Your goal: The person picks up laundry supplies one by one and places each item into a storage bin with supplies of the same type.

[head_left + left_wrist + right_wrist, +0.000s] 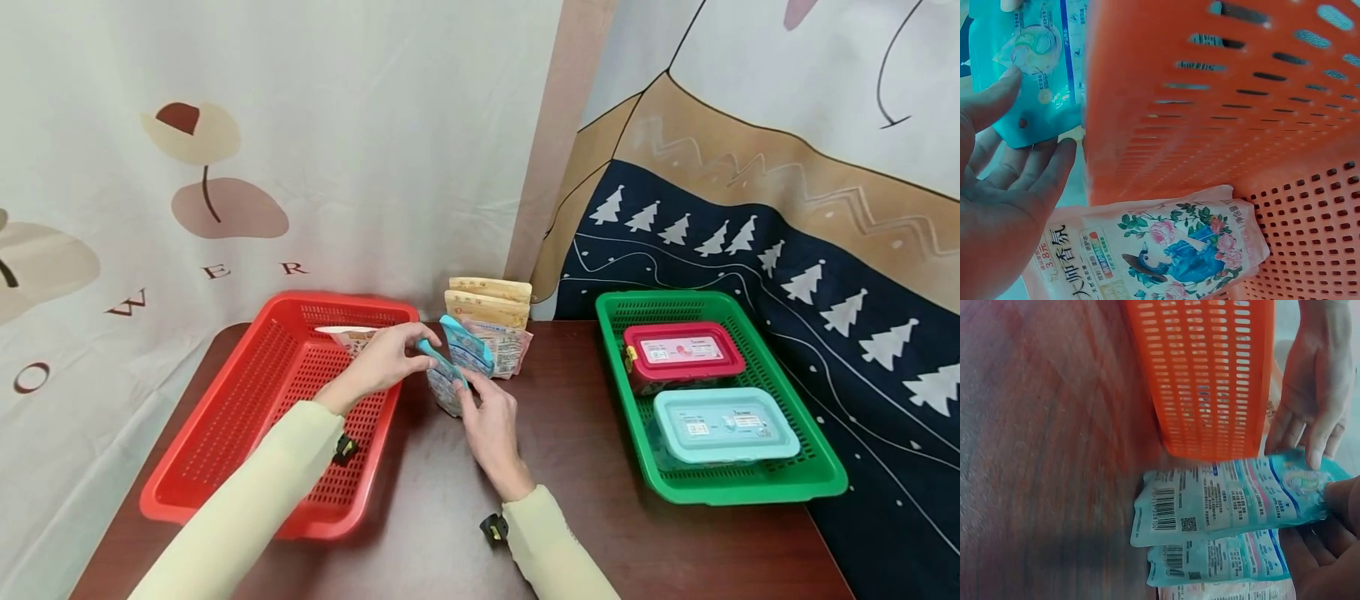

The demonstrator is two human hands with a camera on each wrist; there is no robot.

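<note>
Left hand [386, 358] and right hand [491, 421] both pinching the top of a turquoise flat plastic pouch [1222, 500], toward the desk's [562, 500] back edge, before a matching turquoise pouch [470, 346]! Lining-up, apparently; next calls for squaring it, then release.

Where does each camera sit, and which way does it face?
Head: worn there, facing forward and down; left hand, right hand and sleeves show, with the red basket and green basket.
Left wrist: worn there, facing a held blue pouch and into the red basket; the left hand shows.
Right wrist: worn there, facing the blue pouch and the red basket's outside; both hands show.
Both wrist views share blue pouch, red basket and left hand.
</note>
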